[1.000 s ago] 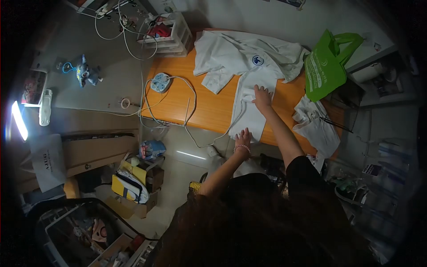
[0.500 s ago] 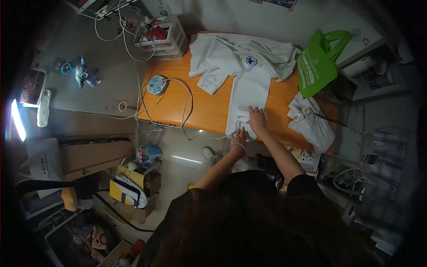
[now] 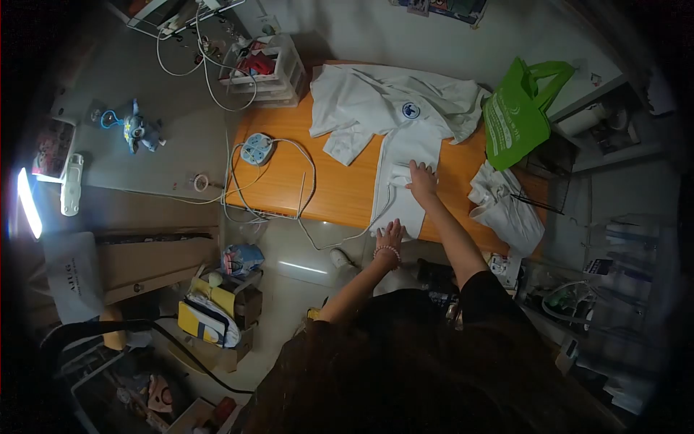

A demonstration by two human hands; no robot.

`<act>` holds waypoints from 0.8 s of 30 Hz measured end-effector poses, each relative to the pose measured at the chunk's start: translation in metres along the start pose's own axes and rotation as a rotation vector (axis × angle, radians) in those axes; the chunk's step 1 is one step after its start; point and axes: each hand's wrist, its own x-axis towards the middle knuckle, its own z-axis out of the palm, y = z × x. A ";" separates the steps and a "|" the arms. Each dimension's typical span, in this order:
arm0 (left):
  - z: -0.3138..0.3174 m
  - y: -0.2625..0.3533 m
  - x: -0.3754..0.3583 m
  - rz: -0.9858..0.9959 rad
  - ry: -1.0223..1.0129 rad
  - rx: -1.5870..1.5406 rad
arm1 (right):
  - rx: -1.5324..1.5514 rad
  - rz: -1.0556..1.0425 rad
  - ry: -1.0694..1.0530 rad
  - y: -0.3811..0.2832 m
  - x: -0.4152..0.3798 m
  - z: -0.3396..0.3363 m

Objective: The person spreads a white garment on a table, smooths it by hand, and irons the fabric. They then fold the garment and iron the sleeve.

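Note:
A white long garment (image 3: pixel 361 98) with a round blue badge lies spread on the orange wooden table (image 3: pixel 340 189). One narrow part of it runs toward me, down to the table's front edge. My right hand (image 3: pixel 422 178) rests over a small white corded appliance, which looks like an iron (image 3: pixel 400 174), on that strip. The fingers cover much of it. Nearer to me, my left hand (image 3: pixel 390 234), with a beaded bracelet at the wrist, lies with fingers spread on the strip's near end. A thin cord (image 3: pixel 340 244) trails from the appliance past the table edge.
A round power strip (image 3: pixel 256 149) with looped cables sits on the left of the table. White plastic drawers (image 3: pixel 285 76) stand at the back left. At the right are a green bag (image 3: pixel 515 119) and a crumpled white cloth (image 3: pixel 506 206). A yellow-and-white bag (image 3: pixel 208 316) stands lower left.
My right hand has slid the white appliance away from me along the strip. The left hand stays at the near end, its fingers flatter, and the gap between my hands has widened.

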 end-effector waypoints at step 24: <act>0.024 0.002 0.012 0.019 0.139 0.101 | 0.072 -0.009 0.014 -0.016 -0.067 0.015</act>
